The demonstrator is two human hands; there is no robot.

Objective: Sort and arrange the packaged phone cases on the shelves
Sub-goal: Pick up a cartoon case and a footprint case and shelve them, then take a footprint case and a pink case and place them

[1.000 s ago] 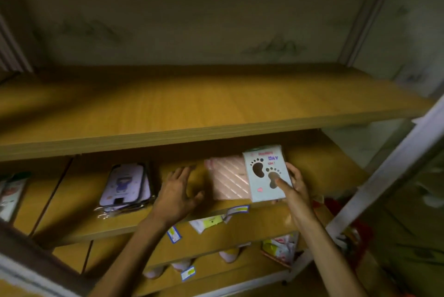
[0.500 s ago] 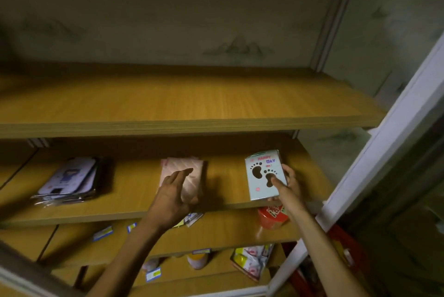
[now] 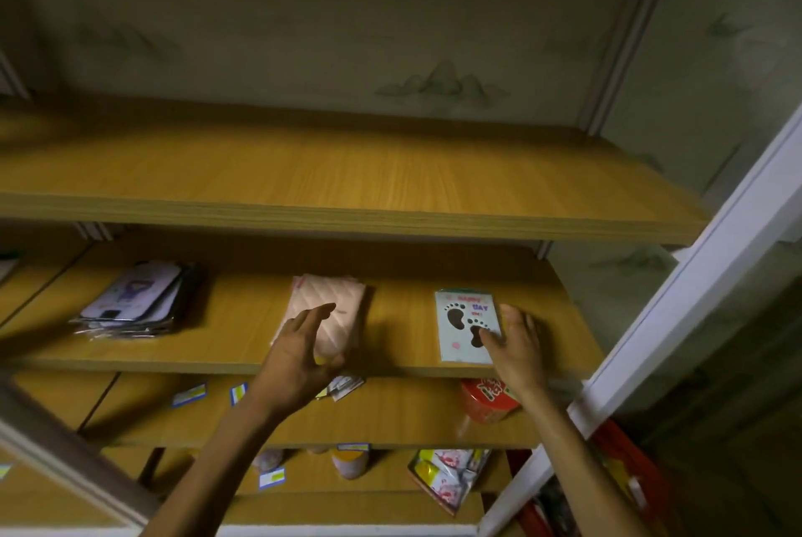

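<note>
Footprint case [image 3: 468,326]: a pale packaged phone case printed with two dark footprints, now lying flat near the right end of the middle shelf [image 3: 403,352], close to the front edge. A second ago it was tilted up off the board and overlapped the pink case; half a second ago it was held clear to the right.
Right hand [image 3: 514,343]: fingers spread over the lower right corner of the footprint case, thumb on its face, pressing it down rather than lifting; whether any finger curls under the edge I cannot tell.
Pink quilted case [image 3: 332,310]: flat at mid-shelf, now well apart from the footprint case, with bare board between them.
Left hand [image 3: 304,352]: relaxed and holding nothing, fingers loosely extended above the near edge of the pink case; touching or just above it, I cannot tell.
Purple stack [image 3: 134,300]: several packaged cases piled at the left of the same shelf, untouched.
Meaning for the task: the two designs appear separated into their own spots, so this placement looks nearly done.
Surroundings: the upper shelf [image 3: 347,189] is above; a red tub [image 3: 488,399] and small price labels [image 3: 188,394] are on the shelf below.
</note>
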